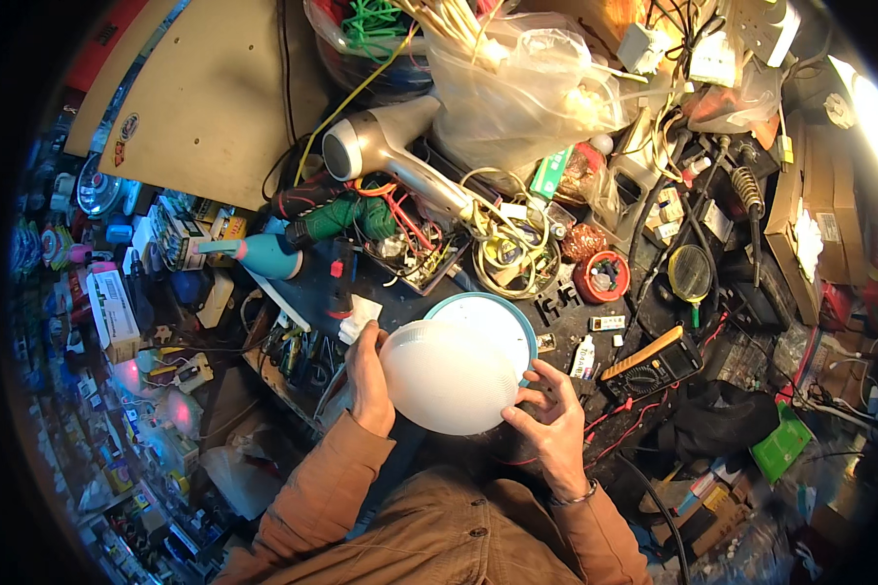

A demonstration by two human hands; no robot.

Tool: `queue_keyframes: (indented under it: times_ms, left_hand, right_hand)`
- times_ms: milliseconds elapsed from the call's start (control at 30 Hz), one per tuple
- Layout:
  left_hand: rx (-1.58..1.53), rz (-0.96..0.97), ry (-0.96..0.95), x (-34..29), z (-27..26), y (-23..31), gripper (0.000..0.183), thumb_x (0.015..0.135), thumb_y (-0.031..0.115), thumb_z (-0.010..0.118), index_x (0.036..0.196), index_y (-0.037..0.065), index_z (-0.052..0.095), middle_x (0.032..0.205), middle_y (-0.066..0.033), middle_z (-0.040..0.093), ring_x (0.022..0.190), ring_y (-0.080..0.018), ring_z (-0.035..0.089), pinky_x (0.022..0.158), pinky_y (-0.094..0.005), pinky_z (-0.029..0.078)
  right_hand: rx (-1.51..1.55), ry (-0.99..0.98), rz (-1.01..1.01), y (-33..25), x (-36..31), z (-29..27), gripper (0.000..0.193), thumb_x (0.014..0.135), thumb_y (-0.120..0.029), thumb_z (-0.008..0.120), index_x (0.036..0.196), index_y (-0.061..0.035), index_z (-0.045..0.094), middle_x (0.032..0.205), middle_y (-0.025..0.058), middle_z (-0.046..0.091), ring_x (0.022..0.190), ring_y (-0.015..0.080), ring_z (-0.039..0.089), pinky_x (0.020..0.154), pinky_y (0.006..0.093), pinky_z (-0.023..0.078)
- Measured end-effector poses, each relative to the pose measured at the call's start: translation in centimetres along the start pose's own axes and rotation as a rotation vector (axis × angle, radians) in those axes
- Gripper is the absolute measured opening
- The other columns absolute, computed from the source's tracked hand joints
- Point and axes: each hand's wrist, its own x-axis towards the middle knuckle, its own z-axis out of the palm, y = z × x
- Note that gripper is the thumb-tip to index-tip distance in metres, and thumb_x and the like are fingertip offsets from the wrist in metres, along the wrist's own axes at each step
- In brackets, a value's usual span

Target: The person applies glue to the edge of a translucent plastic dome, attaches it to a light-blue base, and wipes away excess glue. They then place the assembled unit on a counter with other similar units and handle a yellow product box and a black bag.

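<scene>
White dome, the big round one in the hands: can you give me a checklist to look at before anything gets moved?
1. Left hand on the white dome: ok, it is against the dome's left side.
2. Right hand on the dome: ok, its thumb is at the right edge.
3. Dome lined up with the blue-rimmed round piece: not ok, it covers only part of it.
4. Dome and round piece touching: cannot tell from above.
5. Dome clean inside: cannot tell, the inside is hidden.
6. Multimeter away from the dome: ok, it lies apart, to the right.
</scene>
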Motion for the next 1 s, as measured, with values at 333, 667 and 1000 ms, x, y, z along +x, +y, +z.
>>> queue_keyframes:
  times_ms: [333,667,1000]
  left_hand:
    - [-0.049,0.26,-0.164,-2.5,-0.1,-0.5,0.029,0.119,0.028,0.054,0.105,0.005,0.067,0.116,-0.0076,0.074,0.11,-0.019,0.068,0.101,-0.0338,0.053]
    - [0.474,0.502,-0.263,-5.8,-0.9,-1.3,0.052,0.122,0.032,0.047,0.149,-0.007,0.068,0.169,-0.0177,0.057,0.153,-0.0291,0.056,0.125,-0.0404,0.045]
    - [0.443,0.558,-0.28,-4.4,-1.3,-2.5,0.044,0.115,0.017,0.056,0.152,-0.001,0.07,0.17,-0.0222,0.055,0.161,-0.0404,0.047,0.132,-0.0514,0.038]
  right_hand:
    - [0.025,0.155,0.018,-0.2,0.3,0.1,0.069,0.086,0.008,0.093,0.145,0.0059,0.058,0.138,0.019,0.067,0.11,0.0186,0.076,0.102,0.0341,0.062]
    - [-0.041,0.382,-0.005,0.7,0.2,-0.9,0.04,0.091,0.012,0.087,0.127,0.0075,0.07,0.143,0.0195,0.069,0.11,0.0224,0.079,0.098,0.0316,0.064]
    - [-0.387,0.327,-0.138,0.0,0.6,0.3,0.029,0.099,0.002,0.084,0.127,0.0089,0.079,0.144,0.019,0.069,0.116,0.0247,0.077,0.097,0.0338,0.064]
